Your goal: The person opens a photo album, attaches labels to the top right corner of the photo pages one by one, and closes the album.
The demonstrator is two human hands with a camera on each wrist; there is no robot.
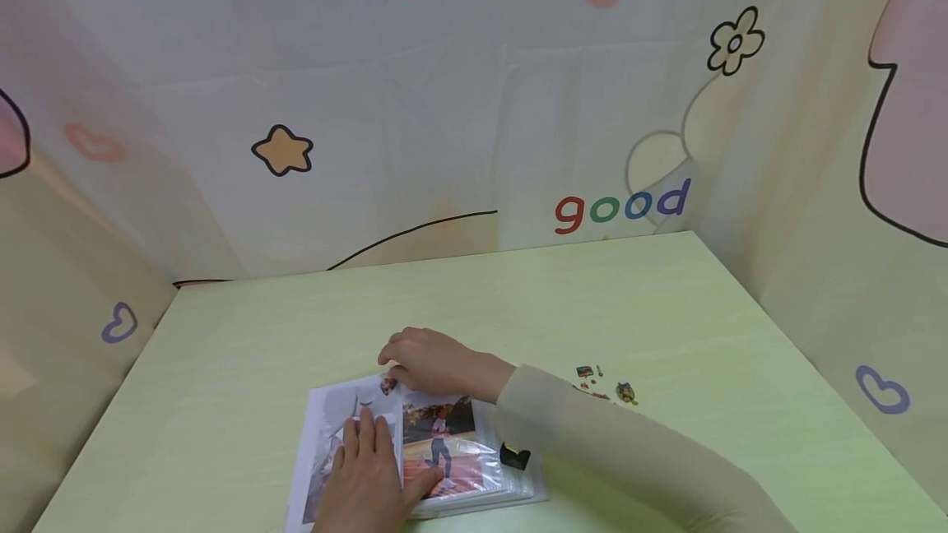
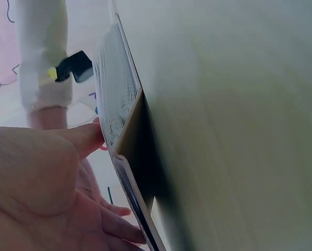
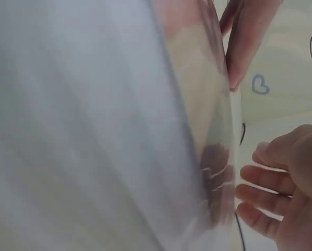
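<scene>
A photo album (image 1: pixel 533 488) with clear sleeves lies spread on the table, a photo of a running person (image 1: pixel 440 442) on its right page. My left hand (image 1: pixel 366 467) rests flat across the album, fingers on the left page and thumb on the right; in the left wrist view the thick stack of pages (image 2: pixel 114 89) shows edge-on. At the album's top edge, my right hand (image 1: pixel 429 360) hovers or lightly touches near the fold. Its fingers (image 3: pixel 265 180) are loosely bent, and I see nothing between them. Close to it, a small dark round sticker (image 1: pixel 388 385) shows on the left page.
Several small colourful stickers (image 1: pixel 625 391) lie on the green table (image 1: pixel 259 336) right of the album, partly behind my right sleeve. A black and yellow piece (image 1: pixel 514 456) sits at the album's right side. A printed curtain (image 1: pixel 444 105) closes off the back and sides.
</scene>
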